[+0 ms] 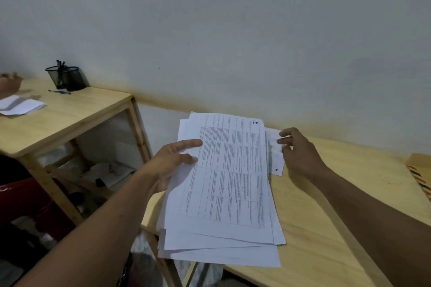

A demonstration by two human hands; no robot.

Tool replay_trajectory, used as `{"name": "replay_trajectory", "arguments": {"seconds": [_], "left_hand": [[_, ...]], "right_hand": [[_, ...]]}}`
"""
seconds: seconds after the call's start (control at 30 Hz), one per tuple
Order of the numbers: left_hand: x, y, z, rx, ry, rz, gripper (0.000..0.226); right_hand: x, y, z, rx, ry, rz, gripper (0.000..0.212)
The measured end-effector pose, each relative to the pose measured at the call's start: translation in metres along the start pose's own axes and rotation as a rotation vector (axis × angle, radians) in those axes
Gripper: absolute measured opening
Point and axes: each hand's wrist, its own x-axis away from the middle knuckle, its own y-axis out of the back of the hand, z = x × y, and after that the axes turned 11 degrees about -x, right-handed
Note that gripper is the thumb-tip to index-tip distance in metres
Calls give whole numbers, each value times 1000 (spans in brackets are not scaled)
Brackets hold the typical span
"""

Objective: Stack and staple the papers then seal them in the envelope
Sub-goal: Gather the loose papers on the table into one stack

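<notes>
A loose stack of printed white papers (228,184) is held over the left edge of the wooden table (326,216), its sheets fanned and uneven. My left hand (172,163) grips the stack by its left edge, thumb on top. A single sheet (276,158) lies flat on the table, partly under the stack's right side. My right hand (296,149) rests its fingertips on that sheet, fingers spread. A brown envelope with striped edging (419,175) lies at the table's far right edge, mostly cut off.
A second wooden table (70,119) stands to the left with a black mesh pen holder (66,78), a pen (59,91) and folded papers (19,105). Another person's hand (9,82) is at the far left. The wall runs close behind both tables.
</notes>
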Motion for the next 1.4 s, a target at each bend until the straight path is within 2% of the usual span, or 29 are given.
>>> {"name": "replay_trajectory", "arguments": {"seconds": [0.1, 0.2, 0.27, 0.37, 0.43, 0.6, 0.77, 0.87, 0.93, 1.07, 1.2, 1.3, 1.4], "left_hand": [[-4, 5, 6, 32, 8, -14, 40], [-10, 1, 10, 21, -10, -30, 40], [-12, -3, 11, 58, -12, -48, 40], [-12, -10, 11, 73, -12, -59, 39], [-12, -14, 11, 68, -13, -50, 39], [-9, -18, 11, 25, 2, -53, 39], [-3, -17, 3, 1, 31, -31, 38], [-1, -22, -1, -11, 18, -19, 39], [-1, -25, -3, -26, 11, -10, 38], [-9, -27, -3, -141, 5, -7, 38], [-13, -25, -2, -154, 6, 22, 38], [-13, -27, -3, -153, -3, 22, 38], [-14, -31, -4, -166, -10, 16, 37]], "right_hand": [[10, -11, -19, 274, 41, 177, 34], [16, -12, -29, 476, 111, 193, 35], [17, -8, -26, 458, 138, 173, 30], [15, 2, -17, 349, 84, 214, 18], [13, 8, -16, 376, 65, 195, 17], [19, 10, -30, 577, -54, 153, 59], [20, 19, -35, 419, -50, 221, 49], [21, 25, -28, 585, -78, 185, 46], [28, 24, -22, 717, -115, 136, 51], [47, 11, -23, 781, -88, 138, 68], [41, 27, -31, 665, -127, 289, 79], [31, 50, -31, 693, -223, 347, 76], [31, 54, -26, 812, -219, 210, 64]]}}
